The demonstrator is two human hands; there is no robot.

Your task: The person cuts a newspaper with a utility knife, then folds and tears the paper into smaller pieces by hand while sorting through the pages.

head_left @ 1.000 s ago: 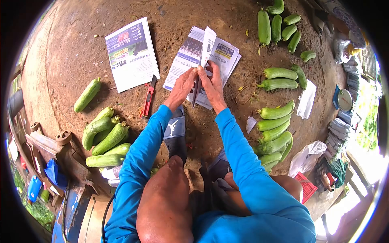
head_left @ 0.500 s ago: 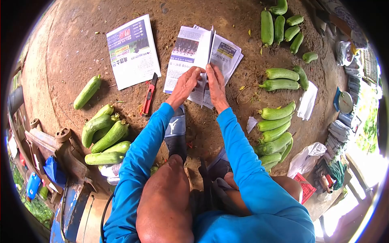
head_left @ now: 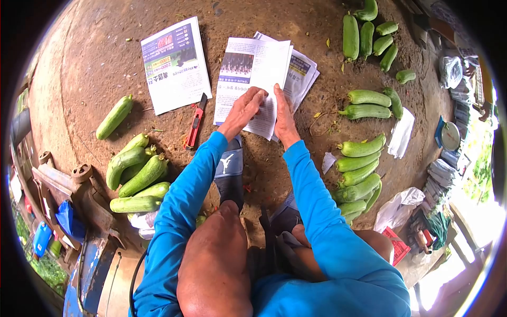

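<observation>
In front of me lies a printed newspaper sheet, its right part lifted a little off the stack beneath. My left hand is closed, fingers curled on the middle of the sheet. At the right edge, my right hand grips the paper with the thumb on top and the other fingers hidden below. More newspaper shows behind to the right. A red utility knife rests on the ground left of my hands, its tip touching a separate folded newspaper.
Green squashes lie in a pile at left, with a single squash above it. On the right are a row of squashes and a far group. A white paper and a plastic bag lie farther right.
The newspaper's raised fold has opened out and spread to the right, showing a broader pale area. My right hand has moved slightly, now holding the right edge; my left hand has barely moved.
</observation>
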